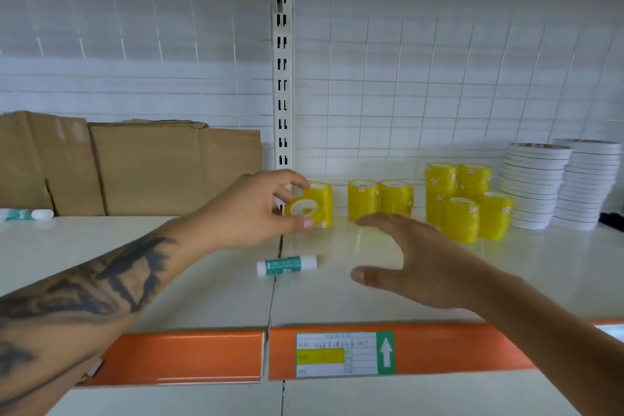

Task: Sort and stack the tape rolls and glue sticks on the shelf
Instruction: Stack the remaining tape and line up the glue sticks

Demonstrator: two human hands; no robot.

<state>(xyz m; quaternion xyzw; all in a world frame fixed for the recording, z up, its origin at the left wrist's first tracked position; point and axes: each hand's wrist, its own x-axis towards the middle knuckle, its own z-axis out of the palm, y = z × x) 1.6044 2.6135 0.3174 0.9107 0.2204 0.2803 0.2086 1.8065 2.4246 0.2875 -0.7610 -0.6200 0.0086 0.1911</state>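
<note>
Orange shelf edge [189, 356] runs closest. Right hand [418, 267] hovers over the shelf, fingers spread, holding nothing. Left hand [256, 209] pinches a yellow tape roll [309, 208] tipped on its side. Glue stick [287, 265] lies between the hands.

White up-arrow on green on the price label [345, 354]; its handwriting is too blurred to read
</note>
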